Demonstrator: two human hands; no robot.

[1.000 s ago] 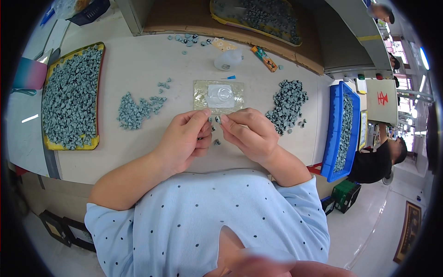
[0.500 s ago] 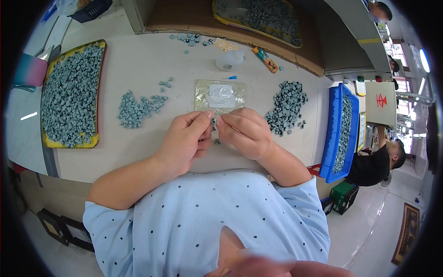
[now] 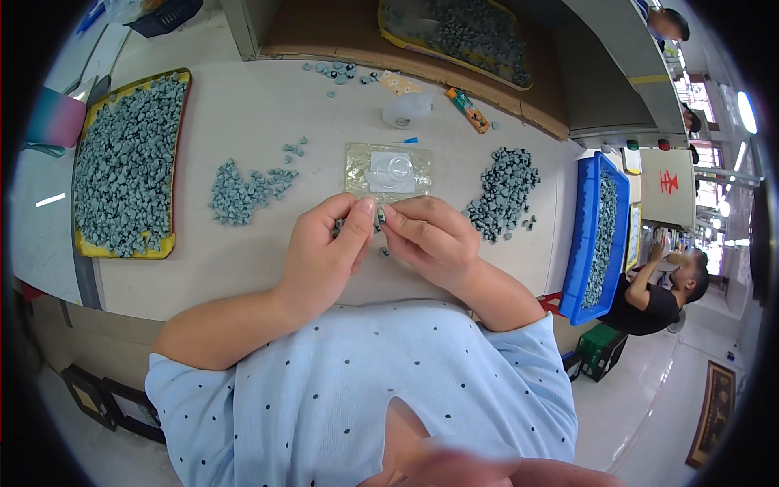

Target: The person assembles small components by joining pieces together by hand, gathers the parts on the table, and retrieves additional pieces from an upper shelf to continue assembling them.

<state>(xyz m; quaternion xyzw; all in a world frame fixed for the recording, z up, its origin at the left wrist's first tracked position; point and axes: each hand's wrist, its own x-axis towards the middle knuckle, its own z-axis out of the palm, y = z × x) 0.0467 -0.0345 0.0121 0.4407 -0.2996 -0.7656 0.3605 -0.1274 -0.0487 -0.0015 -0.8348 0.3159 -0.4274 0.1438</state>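
My left hand (image 3: 324,247) and my right hand (image 3: 438,241) come together over the near middle of the table, thumbs and index fingers almost touching. Pinched between their fingertips is a small grey-green and black piece (image 3: 378,217), mostly covered. More dark bits show among the curled left fingers, too hidden to make out. Just beyond lies a clear flat pad (image 3: 357,180) bearing a white sheet and a round transparent dish (image 3: 399,167). A pile of plain grey-green pieces (image 3: 233,195) lies to the left, and one of black-marked pieces (image 3: 503,191) to the right.
A yellow tray (image 3: 167,245) heaped with pieces stands at left, a blue bin (image 3: 574,268) at right. Farther back are a small translucent container (image 3: 406,108), an orange and green tube (image 3: 468,110), a blue-tipped needle (image 3: 410,140) and a shelf. A co-worker (image 3: 661,300) is at far right.
My fingers have shifted slightly around the piece, and the left hand has turned so bits show between its fingers. The co-worker at far right has moved their arms.
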